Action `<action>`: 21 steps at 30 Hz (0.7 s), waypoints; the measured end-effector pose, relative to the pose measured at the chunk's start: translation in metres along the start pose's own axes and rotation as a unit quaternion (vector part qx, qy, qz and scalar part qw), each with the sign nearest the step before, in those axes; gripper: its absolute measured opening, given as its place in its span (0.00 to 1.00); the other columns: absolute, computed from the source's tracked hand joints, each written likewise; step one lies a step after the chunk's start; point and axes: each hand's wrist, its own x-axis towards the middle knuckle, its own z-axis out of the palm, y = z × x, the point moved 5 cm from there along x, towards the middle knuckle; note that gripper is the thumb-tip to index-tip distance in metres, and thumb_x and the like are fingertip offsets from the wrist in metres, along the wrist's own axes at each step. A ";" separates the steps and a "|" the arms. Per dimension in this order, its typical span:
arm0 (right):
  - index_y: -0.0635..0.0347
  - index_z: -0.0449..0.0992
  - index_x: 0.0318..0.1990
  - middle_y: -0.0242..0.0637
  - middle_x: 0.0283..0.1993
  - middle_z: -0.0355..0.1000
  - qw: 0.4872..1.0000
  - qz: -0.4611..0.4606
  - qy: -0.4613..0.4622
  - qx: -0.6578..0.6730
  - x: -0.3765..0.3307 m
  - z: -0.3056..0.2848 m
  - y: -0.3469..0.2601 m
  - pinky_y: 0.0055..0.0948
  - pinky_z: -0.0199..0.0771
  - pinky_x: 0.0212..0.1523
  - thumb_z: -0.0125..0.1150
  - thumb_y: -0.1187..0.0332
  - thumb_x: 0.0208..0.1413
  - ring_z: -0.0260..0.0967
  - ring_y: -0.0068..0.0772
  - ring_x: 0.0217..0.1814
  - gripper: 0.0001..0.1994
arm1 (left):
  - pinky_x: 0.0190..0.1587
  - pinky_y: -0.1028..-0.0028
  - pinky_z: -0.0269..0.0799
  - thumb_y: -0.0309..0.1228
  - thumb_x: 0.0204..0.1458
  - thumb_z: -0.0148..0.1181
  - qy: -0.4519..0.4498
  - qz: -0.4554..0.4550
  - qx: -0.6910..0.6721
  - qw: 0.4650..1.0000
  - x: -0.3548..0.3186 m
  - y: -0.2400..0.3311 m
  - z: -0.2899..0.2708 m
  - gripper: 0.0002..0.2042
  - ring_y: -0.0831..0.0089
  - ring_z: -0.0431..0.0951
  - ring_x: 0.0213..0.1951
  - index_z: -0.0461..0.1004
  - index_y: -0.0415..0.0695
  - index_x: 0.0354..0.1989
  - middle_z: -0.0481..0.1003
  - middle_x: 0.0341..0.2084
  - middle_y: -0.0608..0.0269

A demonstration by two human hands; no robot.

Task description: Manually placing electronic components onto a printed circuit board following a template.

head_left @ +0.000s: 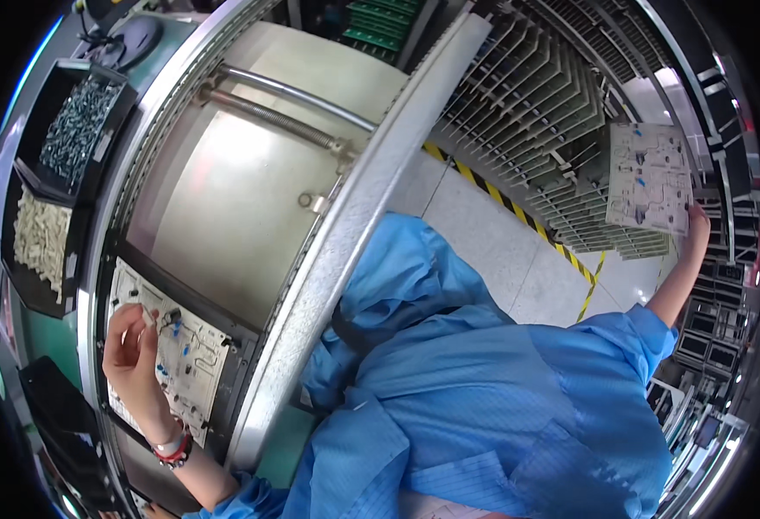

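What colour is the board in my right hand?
The board is off-white with dark markings, clearest in the head view.

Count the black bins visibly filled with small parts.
2: an upper-left bin with dark parts, and a lower bin with cream parts, just below it in the picture. Others may be hidden.

left hand (131, 368): fingers (122, 329) pinched | right hand (699, 227): far out, arm (676, 285) outstretched sideways

"What crosses the pale floor (501, 251)?"
"Yellow-and-black striped tape (518, 212)."
"And at the top edge?"
"Stacked green panels (382, 22), perhaps circuit boards; too dim to be sure."
"Upper left?"
"A dark, rounded object (138, 40)."
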 end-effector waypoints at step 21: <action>0.69 0.63 0.59 0.44 0.60 0.65 0.803 0.129 -0.494 0.308 -0.218 0.502 -0.247 0.33 0.60 0.63 0.47 0.75 0.57 0.63 0.37 0.62 0.21 | 0.43 0.78 0.69 0.14 0.42 0.61 0.060 0.056 0.065 0.995 -0.020 0.003 -0.011 0.17 0.78 0.72 0.38 0.72 0.38 0.43 0.74 0.41 0.63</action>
